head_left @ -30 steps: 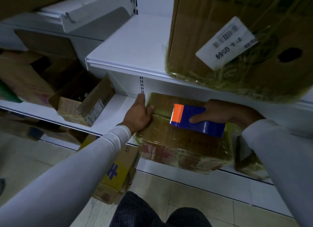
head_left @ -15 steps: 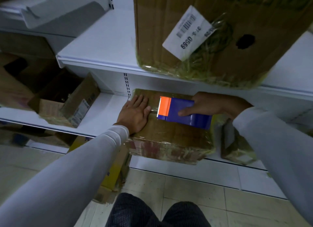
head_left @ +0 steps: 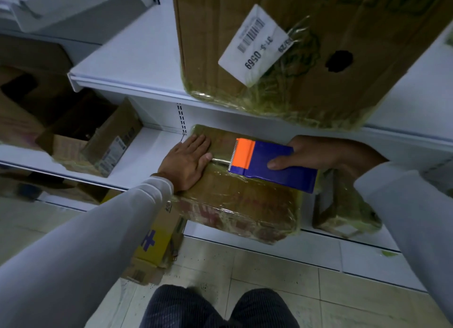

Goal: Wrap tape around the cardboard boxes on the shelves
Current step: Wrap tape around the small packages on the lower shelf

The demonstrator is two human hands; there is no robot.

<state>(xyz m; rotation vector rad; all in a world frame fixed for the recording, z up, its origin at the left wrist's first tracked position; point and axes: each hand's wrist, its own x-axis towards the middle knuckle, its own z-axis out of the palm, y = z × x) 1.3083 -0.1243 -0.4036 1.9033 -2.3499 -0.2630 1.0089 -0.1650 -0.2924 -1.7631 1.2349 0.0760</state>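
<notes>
On the upper shelf [head_left: 127,65], near its front edge, the big cardboard box [head_left: 343,33] with the white label [head_left: 255,46] already shows crinkled clear tape around its lower corner, so it looks done or nearly so. Below it, at the front edge of the lower shelf [head_left: 147,156], the flat box [head_left: 240,200] is glossy with wrap over its top and front face, and I judge it to be the box in hand, well along but not finished. Farther along that shelf's left end, an open box [head_left: 98,141] shows tape only low down and probably remains to do; a small wrapped box [head_left: 343,212] sits just right of the flat one. Of the hands, the left hand [head_left: 187,162] lies spread flat on the flat box's left end, and the right hand [head_left: 316,153] grips the blue-and-orange tape dispenser [head_left: 269,166] on its top.
</notes>
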